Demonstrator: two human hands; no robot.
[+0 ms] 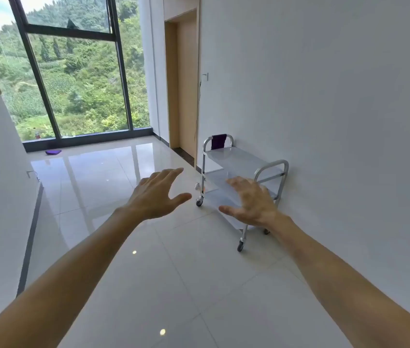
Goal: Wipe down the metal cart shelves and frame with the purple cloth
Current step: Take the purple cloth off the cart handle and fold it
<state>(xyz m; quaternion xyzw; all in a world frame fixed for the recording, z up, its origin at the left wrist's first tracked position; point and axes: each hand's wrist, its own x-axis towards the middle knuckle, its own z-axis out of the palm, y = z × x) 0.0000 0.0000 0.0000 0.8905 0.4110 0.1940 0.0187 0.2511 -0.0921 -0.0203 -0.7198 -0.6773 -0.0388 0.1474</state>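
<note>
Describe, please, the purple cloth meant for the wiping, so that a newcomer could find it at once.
Look to the white wall on the right, where a metal cart stands just past the wooden door. The purple cloth hangs over the cart's far handle. Another purple thing lies on the floor by the window; this one is draped on the cart.

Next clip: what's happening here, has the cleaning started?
Not yet. A person holds both arms out in a tiled hallway, left hand and right hand open and holding nothing. The metal cart stands ahead against the white wall, not touched by either hand. The purple cloth hangs over the cart's far handle. Another purple item lies on the floor by the window.
</note>
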